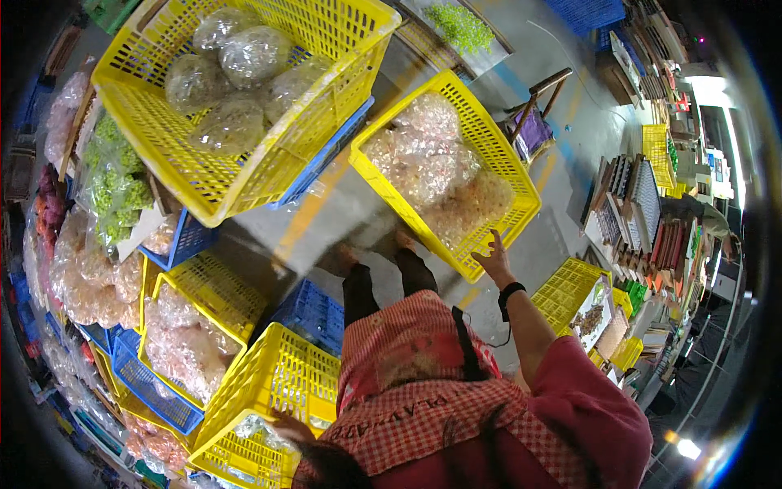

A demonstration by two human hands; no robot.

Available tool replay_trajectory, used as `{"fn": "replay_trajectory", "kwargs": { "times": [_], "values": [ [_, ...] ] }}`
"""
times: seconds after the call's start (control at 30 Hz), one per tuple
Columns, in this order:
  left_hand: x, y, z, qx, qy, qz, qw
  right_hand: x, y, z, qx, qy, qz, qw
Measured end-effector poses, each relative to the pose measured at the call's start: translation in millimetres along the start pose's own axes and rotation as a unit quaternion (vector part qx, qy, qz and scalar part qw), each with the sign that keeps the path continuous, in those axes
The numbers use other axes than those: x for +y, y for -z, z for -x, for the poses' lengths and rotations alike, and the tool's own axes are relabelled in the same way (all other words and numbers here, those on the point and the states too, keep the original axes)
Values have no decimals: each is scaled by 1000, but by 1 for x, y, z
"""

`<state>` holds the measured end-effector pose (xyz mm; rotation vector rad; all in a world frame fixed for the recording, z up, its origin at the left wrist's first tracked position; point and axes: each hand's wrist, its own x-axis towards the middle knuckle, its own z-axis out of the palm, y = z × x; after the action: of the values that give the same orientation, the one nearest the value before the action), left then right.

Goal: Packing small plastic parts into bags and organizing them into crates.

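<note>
My right hand (494, 257), a black band on its wrist, reaches forward with fingers spread. Its fingertips touch the near rim of a yellow crate (521, 183) that stands on the floor, full of clear bags of pale pink pieces (432, 167). My left hand (287, 426) lies low at my side on the rim of another yellow crate (281, 375), which holds clear bags. My red checked apron partly hides this hand, so its grip is unclear. My feet (371, 248) stand on the grey floor between the crates.
A large yellow crate of clear bags (236, 73) sits on a blue crate at upper left. Stacked yellow and blue crates (191, 326) and bags of green and pink goods fill the left. A stool (533, 122) and shelves (643, 212) stand at right.
</note>
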<state>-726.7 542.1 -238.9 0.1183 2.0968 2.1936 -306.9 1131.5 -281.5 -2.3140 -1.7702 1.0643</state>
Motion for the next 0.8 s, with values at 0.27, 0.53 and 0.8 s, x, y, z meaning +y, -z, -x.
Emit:
{"fn": "replay_trajectory", "kwargs": {
  "times": [0.27, 0.53, 0.8],
  "values": [
    [40, -77, -38, 79, 32, -563, 822, 83, -84, -181, -174, -185, -306, 918],
    [91, -112, -28, 131, 82, -509, 847, 144, -225, -352, -280, -226, -361, 861],
    [89, -181, -15, 141, 79, -494, 854, 98, -204, -302, -177, -268, -411, 854]
  ]
}}
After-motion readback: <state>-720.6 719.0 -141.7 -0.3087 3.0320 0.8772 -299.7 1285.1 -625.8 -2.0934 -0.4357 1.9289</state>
